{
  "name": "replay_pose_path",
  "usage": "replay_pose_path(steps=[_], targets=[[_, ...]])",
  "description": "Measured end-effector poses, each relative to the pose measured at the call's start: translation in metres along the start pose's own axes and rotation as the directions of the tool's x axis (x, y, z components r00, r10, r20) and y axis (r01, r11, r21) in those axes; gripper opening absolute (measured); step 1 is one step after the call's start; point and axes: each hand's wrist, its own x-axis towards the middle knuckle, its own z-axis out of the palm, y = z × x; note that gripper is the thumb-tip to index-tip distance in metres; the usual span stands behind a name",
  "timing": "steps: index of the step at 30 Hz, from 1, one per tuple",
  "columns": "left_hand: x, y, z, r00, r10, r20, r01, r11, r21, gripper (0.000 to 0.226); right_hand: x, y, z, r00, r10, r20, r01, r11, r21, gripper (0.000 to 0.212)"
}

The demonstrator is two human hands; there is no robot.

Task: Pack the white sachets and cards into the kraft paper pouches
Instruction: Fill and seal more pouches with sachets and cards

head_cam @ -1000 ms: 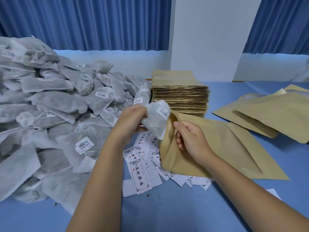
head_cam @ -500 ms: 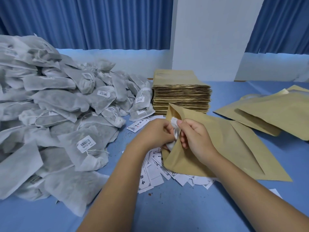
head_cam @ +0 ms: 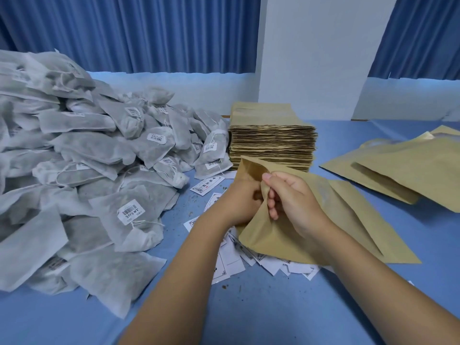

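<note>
Pinching the near lip of the pouch [head_cam: 323, 220] between thumb and curled fingers, the right hand [head_cam: 293, 200] holds its mouth raised off the table [head_cam: 249, 307]. The left hand [head_cam: 241, 202] sits in that mouth from the left; paper hides its fingers, so its grip cannot be told. The pouch slants away to the right over scattered cards [head_cam: 234, 260]. Sachets [head_cam: 99, 170] are heaped at the left, apart from both hands. 1 stack of flat pouches [head_cam: 272, 143] stands just behind; loose pouches [head_cam: 410, 175] lie far right.
</note>
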Motion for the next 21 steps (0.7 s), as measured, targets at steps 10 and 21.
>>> replay_pose_path(steps=[10, 21], targets=[[-0.008, -0.050, -0.045, 0.442, -0.407, -0.800, 0.501, 0.851, -0.157, 0.025, 0.007, 0.016, -0.010, 0.992, 0.047, -0.117, -0.054, 0.997, -0.061, 0.041], [-0.007, -0.080, -0.038, 0.587, -0.395, -0.707, 0.679, 0.715, 0.164, 0.058, 0.006, 0.019, -0.010, 0.993, 0.038, -0.111, -0.046, 0.996, -0.076, 0.041]])
